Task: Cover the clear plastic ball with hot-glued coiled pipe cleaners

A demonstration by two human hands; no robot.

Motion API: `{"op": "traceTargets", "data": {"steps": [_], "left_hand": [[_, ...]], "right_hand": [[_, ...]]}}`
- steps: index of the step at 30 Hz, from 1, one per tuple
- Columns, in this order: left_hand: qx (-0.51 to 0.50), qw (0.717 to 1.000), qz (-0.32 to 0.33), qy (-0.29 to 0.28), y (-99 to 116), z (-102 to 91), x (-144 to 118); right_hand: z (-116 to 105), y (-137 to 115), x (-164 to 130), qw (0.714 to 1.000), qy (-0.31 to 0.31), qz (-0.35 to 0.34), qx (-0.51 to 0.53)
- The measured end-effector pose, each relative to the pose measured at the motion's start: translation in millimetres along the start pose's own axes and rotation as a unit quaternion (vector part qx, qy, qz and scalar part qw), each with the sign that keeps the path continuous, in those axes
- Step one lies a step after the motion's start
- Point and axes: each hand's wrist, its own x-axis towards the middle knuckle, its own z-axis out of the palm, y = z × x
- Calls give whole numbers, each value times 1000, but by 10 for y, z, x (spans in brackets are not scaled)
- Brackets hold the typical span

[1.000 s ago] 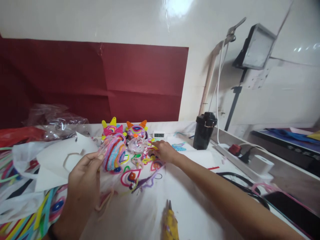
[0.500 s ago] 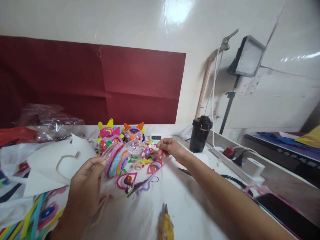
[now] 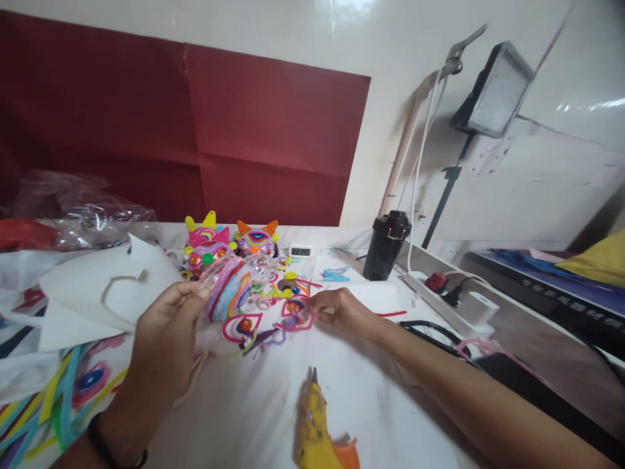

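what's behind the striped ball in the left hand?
Behind the striped ball, held by the left hand, stand two horned pipe-cleaner figures and a clear ball. The ball covers their lower parts, so their bases cannot be seen.

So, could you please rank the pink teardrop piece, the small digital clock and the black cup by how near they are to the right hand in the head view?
1. Pink teardrop piece: at the fingertips of the right hand, just to its left.
2. Small digital clock: behind the hand, by the wall.
3. Black cup: back right, about as far as the clock; too close to call.
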Motion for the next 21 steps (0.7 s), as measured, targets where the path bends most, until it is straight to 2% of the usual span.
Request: {"op": "traceTargets", "data": {"steps": [4, 8, 11, 15, 21], "left_hand": [[-42, 999, -29, -11, -22, -20, 20], [-71, 997, -2, -6, -9, -47, 72], [-93, 996, 16, -1, 7, -78, 124], [-113, 993, 36, 10, 54, -133, 193], [-136, 987, 75, 45, 120, -208, 324]], "right_hand": [[0, 4, -47, 997, -25, -37, -56], [-29, -11, -85, 991, -55, -65, -106], [-49, -70, -49, 986, -40, -64, -149], [24, -219, 182, 982, -20, -65, -175], [423, -387, 725, 982, -51, -76, -166]]}}
